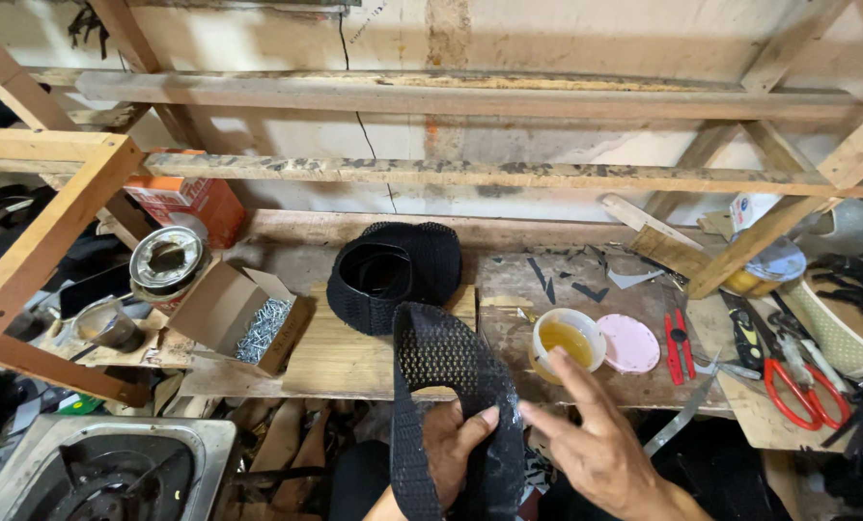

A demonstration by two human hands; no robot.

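light: even, soft | shadows: faint | edges: wide-angle bending | focus: sharp

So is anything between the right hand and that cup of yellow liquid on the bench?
Nothing visible. The right hand hangs open just below the cup of yellow liquid, with only bare bench between them. The left hand holds the black mesh piece off to the side.

It was a small craft workshop: rough wooden racks (470, 174) stood at twelve o'clock over a scarred counter (354, 362), with a box of nails (258, 328) at nine, and glue cup (567, 342) and scissors (803, 386) at three.
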